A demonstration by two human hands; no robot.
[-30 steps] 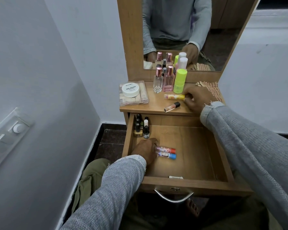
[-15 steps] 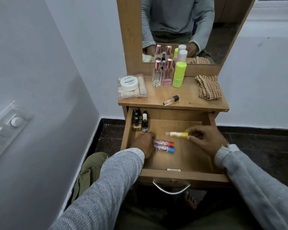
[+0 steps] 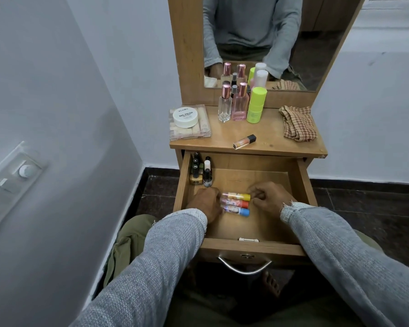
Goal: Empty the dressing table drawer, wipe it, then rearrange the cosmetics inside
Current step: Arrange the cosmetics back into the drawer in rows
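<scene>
In the open drawer (image 3: pixel 302 182), three tubes lie side by side: the yellow-capped tube (image 3: pixel 238 196) at 12 o'clock of the red-capped tube (image 3: pixel 236 203) and blue-capped tube (image 3: pixel 237 210). The left hand (image 3: pixel 206 203) rests curled at their 9 o'clock ends; its grasp cannot be told. The right hand (image 3: pixel 270 198) pinches the yellow cap at 3 o'clock.

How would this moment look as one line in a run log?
stage: rearranging | drawer: open | left hand: at three tubes | right hand: at yellow tube's cap end | tabletop: bottles, gloss, cloth
</scene>
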